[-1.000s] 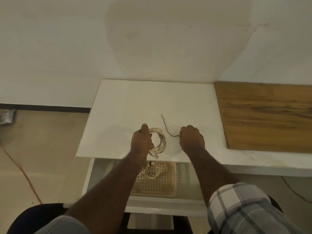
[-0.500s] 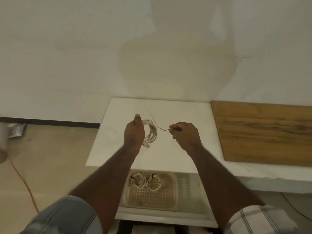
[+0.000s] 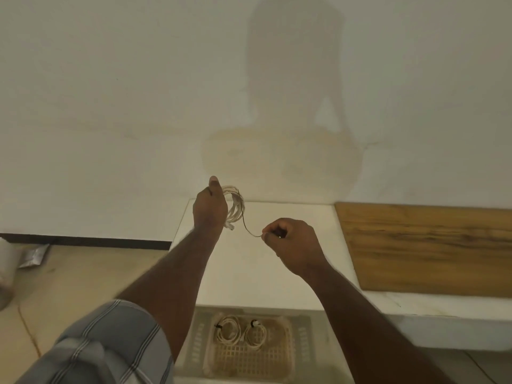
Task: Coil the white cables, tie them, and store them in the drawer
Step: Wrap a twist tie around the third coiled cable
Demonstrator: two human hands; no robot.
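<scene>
since lifted, coil (image 3: pixel 235 206) off table (image 3: pixel 277 273)

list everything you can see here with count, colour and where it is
coiled white cable: 1, white, held up in left hand
thin dark twist tie: 1, dark, running from that coil to right hand
tied white cable coils: 2, white, in basket
woven plastic basket: 1, beige, in open drawer
open white drawer: 1, below tabletop
white tabletop: 1, against wall
wooden board: 1, brown, right of tabletop
left hand: gripping the coil
right hand: fingers pinching the tie
</scene>
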